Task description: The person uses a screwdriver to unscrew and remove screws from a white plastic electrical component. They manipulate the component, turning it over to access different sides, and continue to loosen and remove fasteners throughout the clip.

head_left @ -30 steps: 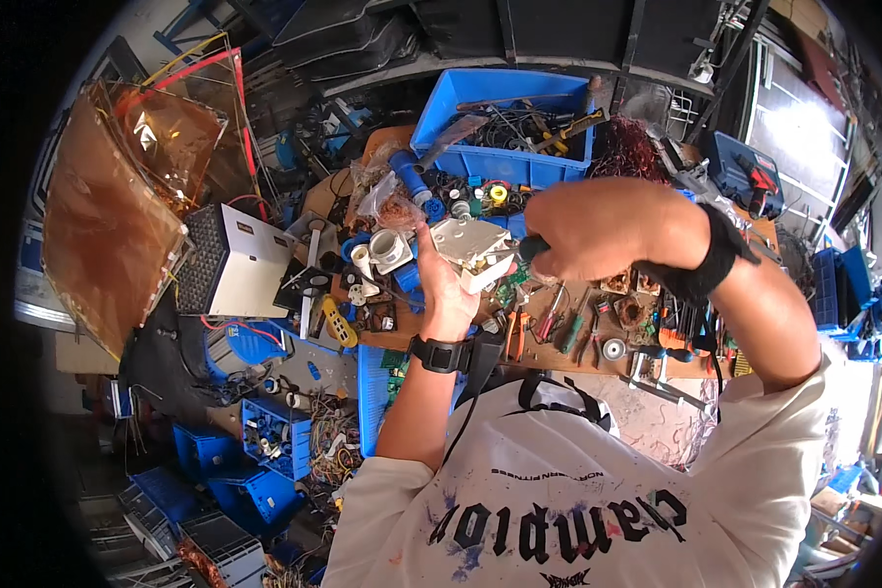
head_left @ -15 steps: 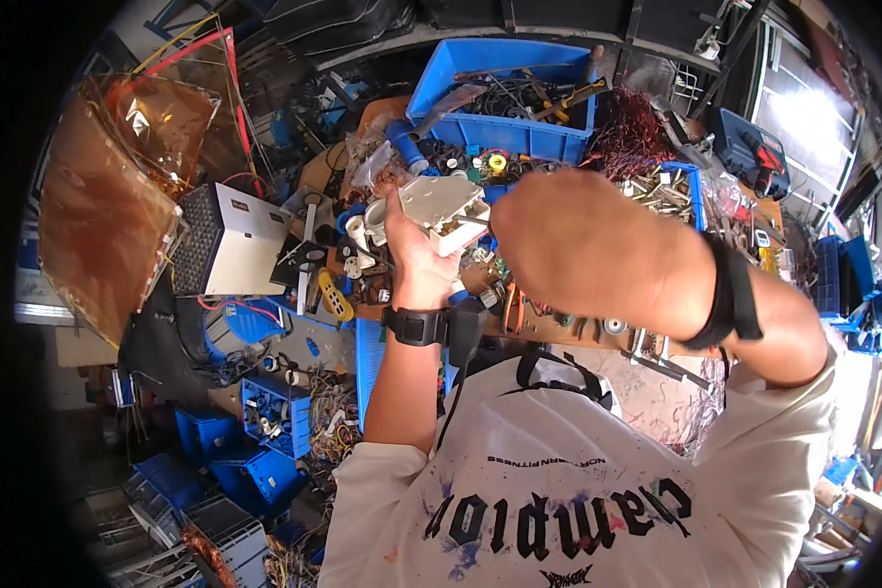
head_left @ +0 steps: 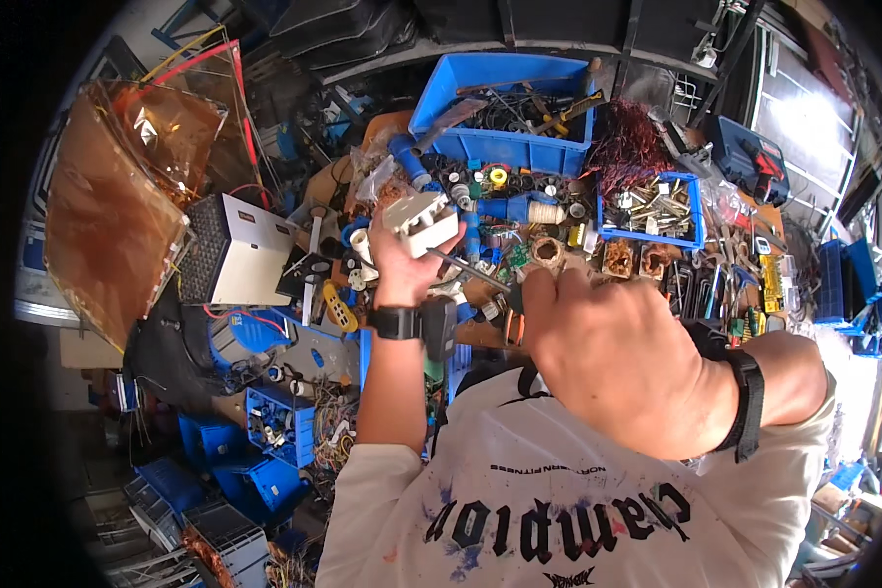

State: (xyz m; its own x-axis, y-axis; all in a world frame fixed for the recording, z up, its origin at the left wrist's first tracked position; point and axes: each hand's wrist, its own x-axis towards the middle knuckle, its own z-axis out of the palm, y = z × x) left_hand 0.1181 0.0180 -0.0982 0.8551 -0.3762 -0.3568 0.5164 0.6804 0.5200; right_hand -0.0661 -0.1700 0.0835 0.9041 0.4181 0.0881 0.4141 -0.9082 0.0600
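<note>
My left hand [head_left: 400, 269] holds up a small white plastic housing [head_left: 423, 225], its fingers wrapped around the sides. A ridged or slotted face of the housing is turned up. My right hand [head_left: 627, 358] is closed around the dark handle of a screwdriver [head_left: 472, 270], most of which is hidden in the fist. Its metal shaft points left and up, and the tip is close to the lower right edge of the housing; I cannot tell whether it touches. Loose parts and fittings lie on the bench beneath both hands.
At the back stands a blue crate [head_left: 549, 152] of tools, with reddish wire [head_left: 629, 142] heaped beside it. A smaller blue tray [head_left: 652, 238] of metal pieces is to the right, near a drill case [head_left: 730, 162]. A white box [head_left: 255, 250] and yellow strip [head_left: 339, 307] lie left.
My right hand has drawn down towards my body, bringing the screwdriver shaft into view. The white housing has tilted and shifted slightly left in my left hand.
</note>
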